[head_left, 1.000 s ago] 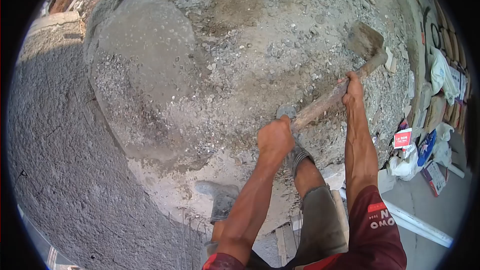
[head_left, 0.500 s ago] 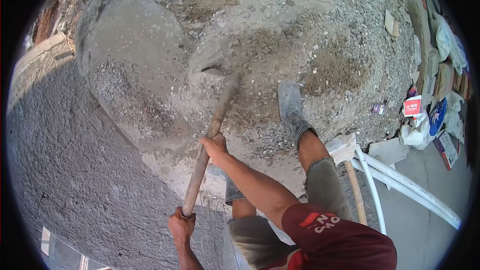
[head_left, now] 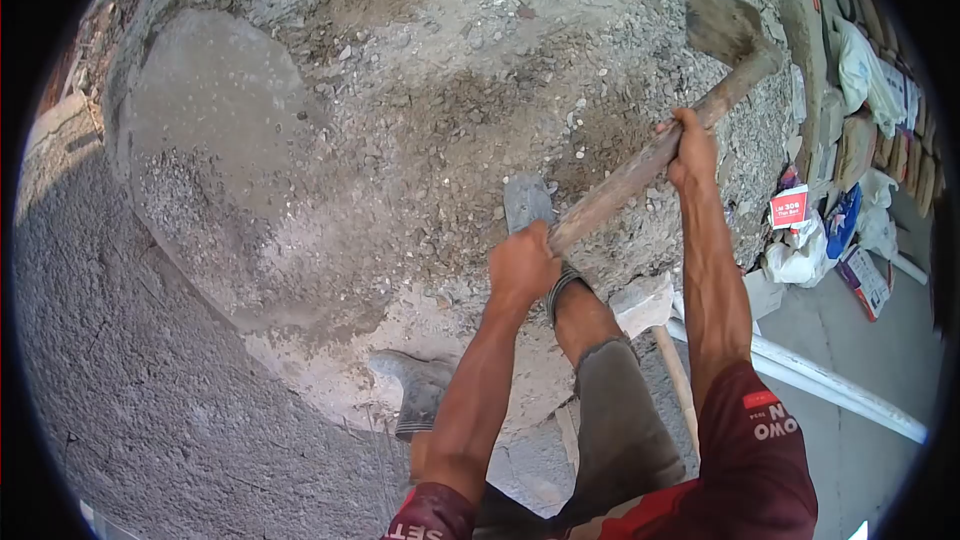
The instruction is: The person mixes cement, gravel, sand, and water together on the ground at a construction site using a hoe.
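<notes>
Both of my hands are wrapped round the wooden handle of a hoe (head_left: 625, 180). Its broad, dirt-coated metal blade (head_left: 722, 22) is raised at the upper right, above the gravelly mix. My left hand (head_left: 525, 265) is closed on the butt end of the handle, in front of my booted foot. Farther up the handle, nearer the blade, my right hand (head_left: 693, 150) grips it. Beneath lies a heap of sand, gravel and grey powder (head_left: 450, 140). A puddle of smooth grey water or slurry (head_left: 215, 90) sits in its left part.
My rubber boots (head_left: 528, 202) stand at the heap's near edge. At right lie white pipes (head_left: 830, 385), a wooden pole (head_left: 678, 390), plastic bags (head_left: 800, 258) and a red-and-white packet (head_left: 789, 207). Rough grey concrete (head_left: 150, 360) spreads along the left.
The hoe has swung up and to the right, from the heap's middle to the upper right. Both hands moved right with it, still gripping the handle. The view shifted slightly.
</notes>
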`<state>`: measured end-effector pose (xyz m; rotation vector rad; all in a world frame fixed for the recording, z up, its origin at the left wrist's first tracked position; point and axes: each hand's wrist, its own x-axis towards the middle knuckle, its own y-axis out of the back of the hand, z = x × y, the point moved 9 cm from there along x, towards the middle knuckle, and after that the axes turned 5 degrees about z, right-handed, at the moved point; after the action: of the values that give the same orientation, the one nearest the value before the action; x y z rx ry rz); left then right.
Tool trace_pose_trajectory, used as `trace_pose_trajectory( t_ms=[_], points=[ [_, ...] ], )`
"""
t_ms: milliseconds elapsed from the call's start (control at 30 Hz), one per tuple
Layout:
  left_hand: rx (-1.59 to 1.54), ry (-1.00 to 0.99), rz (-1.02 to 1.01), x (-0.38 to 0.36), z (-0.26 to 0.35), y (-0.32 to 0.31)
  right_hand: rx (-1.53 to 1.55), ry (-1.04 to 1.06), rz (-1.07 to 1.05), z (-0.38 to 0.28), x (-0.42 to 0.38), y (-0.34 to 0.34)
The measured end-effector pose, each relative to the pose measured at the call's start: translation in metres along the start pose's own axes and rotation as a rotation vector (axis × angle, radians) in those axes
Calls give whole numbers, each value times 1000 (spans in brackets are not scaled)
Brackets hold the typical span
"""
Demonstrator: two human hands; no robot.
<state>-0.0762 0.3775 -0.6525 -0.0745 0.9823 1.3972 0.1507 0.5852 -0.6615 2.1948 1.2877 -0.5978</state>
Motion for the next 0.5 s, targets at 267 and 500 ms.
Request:
trace_pose_trajectory(
  t_ms=[267,500],
  points=[
    [-97,162,-260,4,-17,28,-542,-207,1,66,90,-21],
    [348,206,-306,-85,-147,180,-138,-421,1,234,-111,-119]
  ],
)
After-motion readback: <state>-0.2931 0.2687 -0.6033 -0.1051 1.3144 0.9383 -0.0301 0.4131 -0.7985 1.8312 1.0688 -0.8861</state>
